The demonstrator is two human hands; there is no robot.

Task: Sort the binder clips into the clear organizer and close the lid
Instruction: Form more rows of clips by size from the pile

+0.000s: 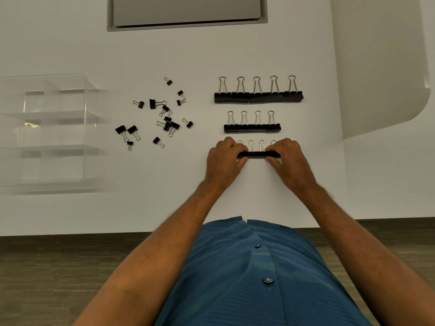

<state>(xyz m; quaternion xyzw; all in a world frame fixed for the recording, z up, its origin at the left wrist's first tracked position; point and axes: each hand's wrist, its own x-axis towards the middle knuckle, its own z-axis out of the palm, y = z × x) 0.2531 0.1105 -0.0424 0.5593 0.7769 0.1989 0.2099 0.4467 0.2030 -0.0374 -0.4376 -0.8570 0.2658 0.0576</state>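
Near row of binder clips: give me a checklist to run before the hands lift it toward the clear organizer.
1. Grip on both ends: ok. The left hand and right hand pinch the near row of clips from either side.
2. Row aligned: ok, the visible clips sit in one straight line.
3. Clip count in the row: cannot tell, the hands cover the ends.
4. Clear organizer lid open: cannot tell, the clear plastic is blurred.
5. Path to the organizer: not ok. The loose small clips lie scattered between the row and the organizer.
6. Other rows undisturbed: ok. The middle row and far row lie apart from the hands.
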